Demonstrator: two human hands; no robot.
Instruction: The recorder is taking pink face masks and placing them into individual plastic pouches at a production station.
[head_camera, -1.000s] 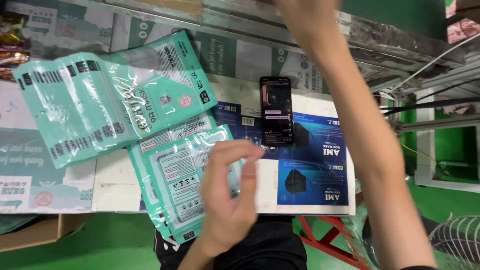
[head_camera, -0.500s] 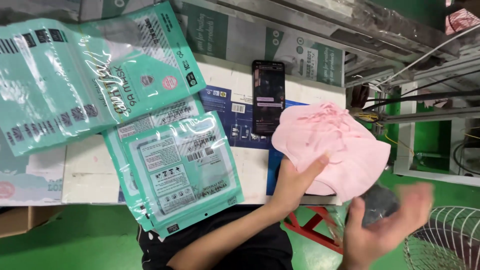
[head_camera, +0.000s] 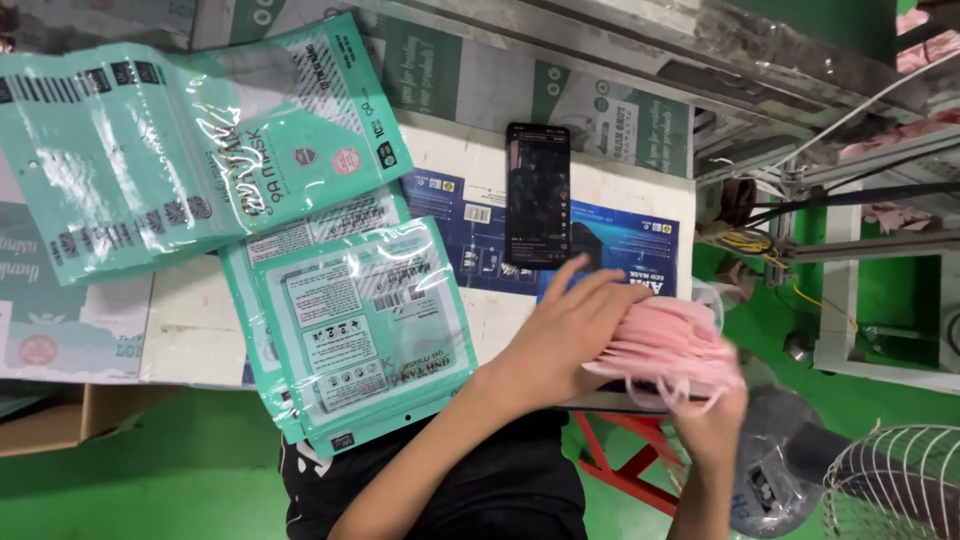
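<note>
My left hand (head_camera: 565, 335) lies flat on top of a stack of pink face masks (head_camera: 670, 350) at the table's near right edge, fingers spread over it. Under the stack's right end, my right hand (head_camera: 712, 432) grips it from below, and thin ear loops hang down by the fingers. Both hands hold the stack together. To the left lie teal plastic mask pouches (head_camera: 365, 330), piled flat with their printed backs up.
A black phone (head_camera: 538, 195) lies on a blue printed sheet (head_camera: 620, 240) on the white table (head_camera: 190, 325). More teal pouches (head_camera: 170, 160) fan out at far left. A wire fan guard (head_camera: 895, 485) and machine frame with cables (head_camera: 840, 210) stand to the right.
My right hand reached up and away a second ago, then a pink mask stack appeared at right. Now both hands have closed on the stack and pressed it flatter at the table's edge.
</note>
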